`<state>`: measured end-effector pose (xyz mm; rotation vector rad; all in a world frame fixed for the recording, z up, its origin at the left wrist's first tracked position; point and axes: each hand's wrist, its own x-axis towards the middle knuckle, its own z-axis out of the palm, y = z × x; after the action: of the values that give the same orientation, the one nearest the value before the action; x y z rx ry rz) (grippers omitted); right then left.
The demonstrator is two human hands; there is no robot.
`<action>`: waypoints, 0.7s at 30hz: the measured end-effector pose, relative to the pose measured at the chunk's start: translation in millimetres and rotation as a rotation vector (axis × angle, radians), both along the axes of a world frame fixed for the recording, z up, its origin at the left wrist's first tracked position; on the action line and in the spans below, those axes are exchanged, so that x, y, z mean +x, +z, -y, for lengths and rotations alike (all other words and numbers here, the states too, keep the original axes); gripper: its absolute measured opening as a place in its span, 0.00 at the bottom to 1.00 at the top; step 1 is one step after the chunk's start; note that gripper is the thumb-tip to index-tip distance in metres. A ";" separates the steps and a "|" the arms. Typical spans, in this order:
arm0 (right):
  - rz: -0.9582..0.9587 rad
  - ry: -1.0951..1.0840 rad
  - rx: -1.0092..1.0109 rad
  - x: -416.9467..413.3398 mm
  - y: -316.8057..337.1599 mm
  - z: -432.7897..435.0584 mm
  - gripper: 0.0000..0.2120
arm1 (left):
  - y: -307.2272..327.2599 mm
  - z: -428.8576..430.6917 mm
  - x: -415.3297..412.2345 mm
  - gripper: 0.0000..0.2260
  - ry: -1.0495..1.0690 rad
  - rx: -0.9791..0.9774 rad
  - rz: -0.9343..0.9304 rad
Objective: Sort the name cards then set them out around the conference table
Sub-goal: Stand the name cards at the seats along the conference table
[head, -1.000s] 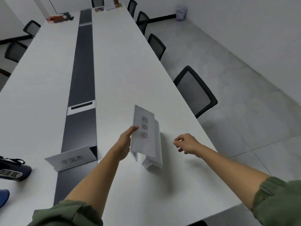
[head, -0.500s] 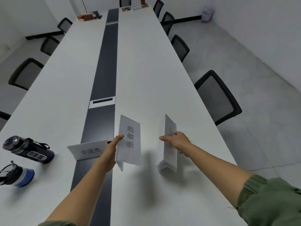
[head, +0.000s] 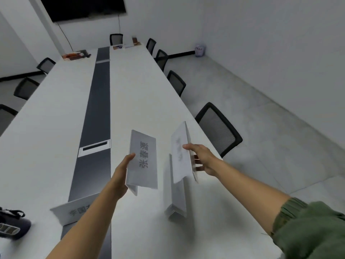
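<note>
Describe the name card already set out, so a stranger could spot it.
Follow the table's dark centre strip to its near end. At the strip's left edge stands one tent card. Unlike the 张春源 card in the left hand, the blurred card in the right hand and the stack lying between them, it stands alone and untouched.

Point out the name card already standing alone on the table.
The card at lower left, partly on the dark strip, behind the left forearm. The left hand and right hand each hold another; a stack holds the rest.

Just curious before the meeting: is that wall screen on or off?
Off, it appears: the wall screen is wholly black, with no picture showing.
</note>
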<state>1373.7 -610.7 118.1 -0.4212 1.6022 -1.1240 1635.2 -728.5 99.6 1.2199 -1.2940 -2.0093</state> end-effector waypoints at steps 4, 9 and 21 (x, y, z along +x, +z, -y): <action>-0.083 -0.128 -0.056 -56.4 41.1 -27.7 0.18 | 37.2 -0.9 -64.6 0.21 -0.112 -0.074 -0.066; -0.113 -0.318 -0.082 -136.5 63.1 -102.3 0.23 | 70.2 -29.2 -161.2 0.27 -0.249 -0.130 -0.081; -0.170 -0.546 0.037 -314.8 47.1 -371.9 0.27 | 38.8 -234.7 -414.5 0.28 -0.474 -0.092 -0.058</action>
<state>1059.0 -238.8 165.3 -0.0477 1.9499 -1.4895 1220.8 -493.8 138.4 0.8607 -1.7515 -2.2463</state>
